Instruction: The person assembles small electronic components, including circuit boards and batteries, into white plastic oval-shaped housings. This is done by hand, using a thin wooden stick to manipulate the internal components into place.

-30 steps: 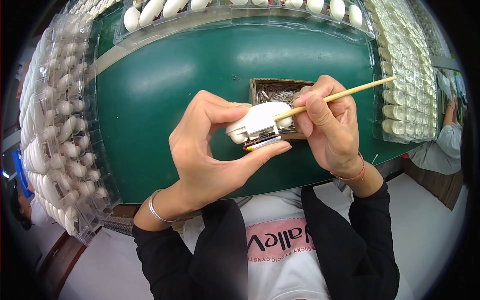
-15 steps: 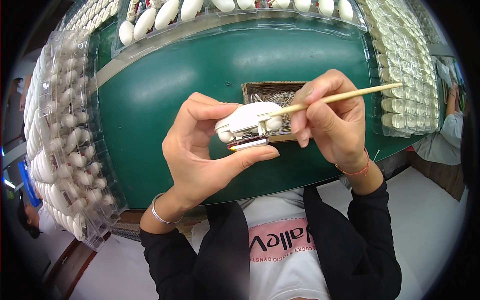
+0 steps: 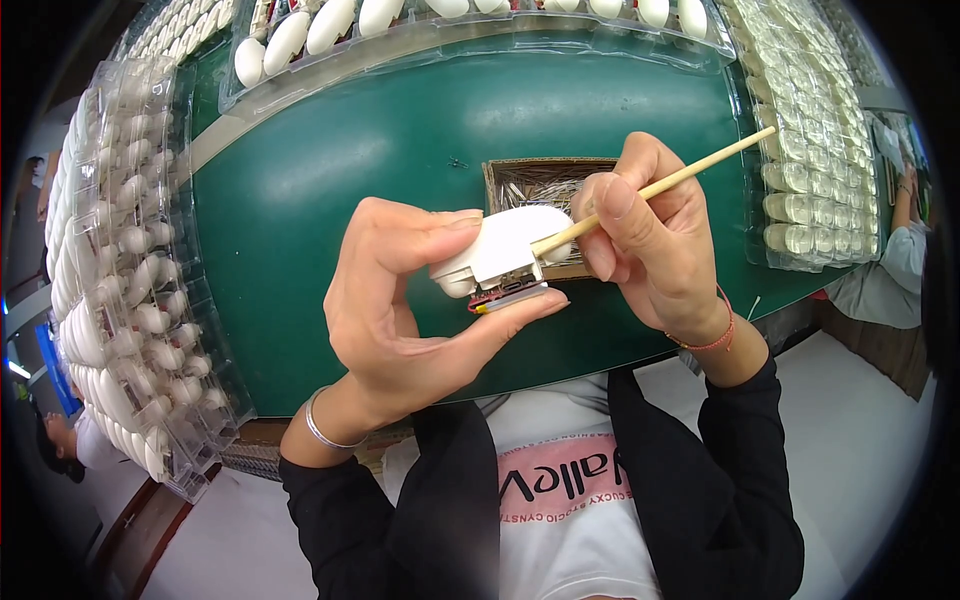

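Note:
Between the thumb and fingers of my left hand [image 3: 395, 290] is a white plastic device housing [image 3: 515, 240] with rounded ends. A dark red circuit board with a small port shows along its lower side, and a flat silvery piece lies under it by my thumb. My right hand [image 3: 655, 235] pinches a thin wooden stick [image 3: 690, 172] like a chopstick. The stick's lower tip touches the housing near its right end; its other end points up and right. Behind the hands, a cardboard box [image 3: 490, 180] holds many thin pale pins or wires, partly hidden.
The green table [image 3: 300, 250] has stacked clear trays of white housings [image 3: 130, 290] at the left and stacked clear trays [image 3: 815, 190] at the right. Another tray of white parts [image 3: 330, 30] lines the far edge. Small dark bits [image 3: 457, 162] lie left of the box. Other people sit at both sides.
My left hand has tilted the housing, so its white top faces me more. The stick is angled more steeply, with its tip lower and further left on the housing.

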Motion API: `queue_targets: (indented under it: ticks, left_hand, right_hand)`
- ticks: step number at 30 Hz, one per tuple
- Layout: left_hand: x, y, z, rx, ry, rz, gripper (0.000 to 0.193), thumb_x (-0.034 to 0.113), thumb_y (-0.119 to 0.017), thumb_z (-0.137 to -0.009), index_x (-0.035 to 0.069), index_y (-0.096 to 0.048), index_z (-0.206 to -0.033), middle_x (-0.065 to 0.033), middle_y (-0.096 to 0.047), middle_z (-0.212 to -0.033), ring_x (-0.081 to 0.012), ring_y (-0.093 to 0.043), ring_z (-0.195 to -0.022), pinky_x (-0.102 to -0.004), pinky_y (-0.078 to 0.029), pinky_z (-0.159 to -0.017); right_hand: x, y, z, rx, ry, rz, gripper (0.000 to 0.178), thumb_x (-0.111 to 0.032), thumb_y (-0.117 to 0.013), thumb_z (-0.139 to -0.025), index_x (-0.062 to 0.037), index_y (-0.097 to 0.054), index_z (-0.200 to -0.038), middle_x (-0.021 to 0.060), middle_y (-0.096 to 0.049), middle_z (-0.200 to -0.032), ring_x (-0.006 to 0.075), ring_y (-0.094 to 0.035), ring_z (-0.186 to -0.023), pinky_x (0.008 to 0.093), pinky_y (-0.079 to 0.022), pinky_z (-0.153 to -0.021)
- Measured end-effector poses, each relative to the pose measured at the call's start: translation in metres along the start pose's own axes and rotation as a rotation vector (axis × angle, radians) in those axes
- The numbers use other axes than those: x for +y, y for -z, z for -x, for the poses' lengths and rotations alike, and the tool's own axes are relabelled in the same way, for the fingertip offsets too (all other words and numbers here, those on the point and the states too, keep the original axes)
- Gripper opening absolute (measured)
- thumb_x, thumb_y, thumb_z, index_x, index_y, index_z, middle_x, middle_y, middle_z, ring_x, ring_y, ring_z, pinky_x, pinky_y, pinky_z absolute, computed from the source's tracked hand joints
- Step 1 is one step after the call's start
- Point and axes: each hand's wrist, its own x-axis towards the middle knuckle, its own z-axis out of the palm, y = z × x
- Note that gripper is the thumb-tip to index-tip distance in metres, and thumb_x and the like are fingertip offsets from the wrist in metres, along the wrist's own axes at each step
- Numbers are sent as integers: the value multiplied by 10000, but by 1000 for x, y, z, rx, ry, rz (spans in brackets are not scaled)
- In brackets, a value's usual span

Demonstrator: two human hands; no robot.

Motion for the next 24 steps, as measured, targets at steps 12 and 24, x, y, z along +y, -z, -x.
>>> queue_targets:
  ticks: [12,24]
  left_hand:
    - [3,-1,2,-5,31,-48,609,109,-948,-562,20,-619,-1067,-108,-649,-976,-173,-604,-800,-258,-508,-650]
    - [1,-8,4,39,-74,-172,609,123,-955,-541,30,-627,-1047,-128,-653,-918,-204,-623,-785,-266,-524,-636]
  right_hand:
    - [-3,-9,3,82,22,-6,209,-179,-517,-1019,-84,-408,-867,132,-604,-649,85,-481,-446,192,-369,-414]
    - [-2,-10,5,95,-98,-135,217,-161,-560,-997,-83,-409,-862,127,-580,-660,86,-472,-477,204,-363,-427]
